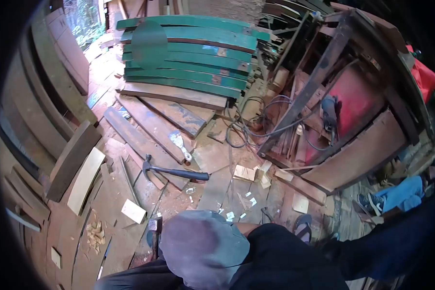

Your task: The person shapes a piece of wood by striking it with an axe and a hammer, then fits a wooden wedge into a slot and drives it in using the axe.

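Observation:
Neither my left hand nor my right hand shows in the head view. A grey cap (198,246) on a person's head fills the bottom middle and hides what lies under it. Left of the cap, a hammer with a metal head (154,224) points up; I cannot make out what holds it. Beyond the cap, a claw hammer with a dark handle (181,172) lies across boards on the floor. A scraper with a paint-marked blade (180,145) rests on a plank behind it.
Green-painted planks (188,58) are stacked at the back. A wooden frame (319,72) with a power tool (329,113) and tangled cable (246,135) stands right. Boards (43,116) lean left. Wood shavings (96,237) litter the floor. A person's shoe (372,203) shows at right.

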A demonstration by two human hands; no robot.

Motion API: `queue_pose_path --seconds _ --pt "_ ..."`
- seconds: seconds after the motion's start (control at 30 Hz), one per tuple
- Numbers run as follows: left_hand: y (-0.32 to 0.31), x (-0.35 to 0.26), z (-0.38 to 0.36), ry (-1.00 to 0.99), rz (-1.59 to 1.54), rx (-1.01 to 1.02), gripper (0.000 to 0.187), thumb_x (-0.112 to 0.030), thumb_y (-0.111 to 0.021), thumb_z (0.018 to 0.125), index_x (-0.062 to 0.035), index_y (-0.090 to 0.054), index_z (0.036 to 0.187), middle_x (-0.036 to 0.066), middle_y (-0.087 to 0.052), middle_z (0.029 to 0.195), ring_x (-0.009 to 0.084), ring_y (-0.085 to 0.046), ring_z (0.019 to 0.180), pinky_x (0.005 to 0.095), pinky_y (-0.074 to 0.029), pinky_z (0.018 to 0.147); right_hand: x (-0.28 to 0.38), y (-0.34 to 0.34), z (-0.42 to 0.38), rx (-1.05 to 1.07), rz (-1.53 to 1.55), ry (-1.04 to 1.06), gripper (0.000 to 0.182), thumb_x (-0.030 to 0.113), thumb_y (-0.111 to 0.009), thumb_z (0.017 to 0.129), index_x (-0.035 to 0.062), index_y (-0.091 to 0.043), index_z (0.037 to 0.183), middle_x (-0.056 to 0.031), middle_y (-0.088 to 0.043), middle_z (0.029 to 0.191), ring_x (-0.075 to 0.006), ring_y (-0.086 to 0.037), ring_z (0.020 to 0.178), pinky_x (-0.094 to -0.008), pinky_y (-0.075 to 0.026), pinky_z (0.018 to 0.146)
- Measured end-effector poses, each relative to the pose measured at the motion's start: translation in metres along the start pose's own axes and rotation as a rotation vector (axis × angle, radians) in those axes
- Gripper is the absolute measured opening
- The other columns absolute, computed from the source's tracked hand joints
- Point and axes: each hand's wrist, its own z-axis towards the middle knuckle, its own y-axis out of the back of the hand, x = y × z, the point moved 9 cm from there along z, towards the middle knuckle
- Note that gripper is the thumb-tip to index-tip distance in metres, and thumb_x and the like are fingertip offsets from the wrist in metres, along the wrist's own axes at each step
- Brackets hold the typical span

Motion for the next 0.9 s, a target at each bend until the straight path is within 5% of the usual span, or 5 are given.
queue_pose_path --seconds 0.2,0.47,0.6,0.73,0.9 --pt "-0.009 0.018 -0.021 0.118 -0.111 -0.058 0.025 -0.023 -0.071 0.084 -0.0036 -0.064 0.099 0.011 -0.057 0.068 0.0281 -0.055 0.063 0.0392 -0.041 0.059 0.076 -0.023 0.081 -0.113 -0.213 0.322 0.053 0.014 -0.052 0.086 0.0147 -0.045 0.138 -0.0169 -0.054 0.128 -0.0384 -0.053 0.115 -0.0462 -0.05 0.089" --pt "-0.036 0.063 -0.053 0.366 -0.371 -0.208 0.024 -0.024 -0.07 0.085 -0.0033 -0.064 0.096 0.008 -0.056 0.066 0.0236 -0.052 0.06 0.0361 -0.039 0.056 0.155 -0.109 0.165 0.126 -0.88 1.027 0.053 0.02 -0.048 0.091 0.0555 -0.043 0.13 -0.004 -0.019 0.158 -0.0424 -0.018 0.143 -0.0445 -0.033 0.112" --pt "-0.032 0.097 -0.074 0.475 -0.505 -0.285 0.023 -0.024 -0.069 0.086 -0.0031 -0.064 0.094 0.006 -0.055 0.065 0.0213 -0.051 0.059 0.0345 -0.038 0.055 0.162 -0.105 0.174 0.279 -0.82 0.954 0.047 0.021 -0.049 0.09 0.0515 -0.05 0.125 -0.005 -0.027 0.154 -0.0431 -0.033 0.136 -0.0433 -0.046 0.098" --pt "-0.033 0.114 -0.084 0.543 -0.601 -0.327 0.023 -0.025 -0.069 0.087 -0.003 -0.064 0.092 0.004 -0.054 0.064 0.0191 -0.05 0.057 0.033 -0.037 0.053 0.176 -0.064 0.181 0.406 -0.443 0.705 0.061 0.025 -0.069 0.078 0.0285 -0.049 0.136 -0.0143 -0.057 0.125 -0.0357 -0.061 0.105 -0.0442 -0.053 0.081" --pt "-0.015 0.127 -0.087 0.533 -0.627 -0.372 0.023 -0.026 -0.068 0.088 -0.0028 -0.065 0.091 0.002 -0.053 0.062 0.0163 -0.048 0.055 0.0311 -0.035 0.051 0.168 -0.041 0.207 0.342 -0.275 0.499 0.071 0.019 -0.075 0.07 0.0134 -0.048 0.136 -0.0182 -0.064 0.107 -0.0357 -0.064 0.094 -0.0449 -0.052 0.079"
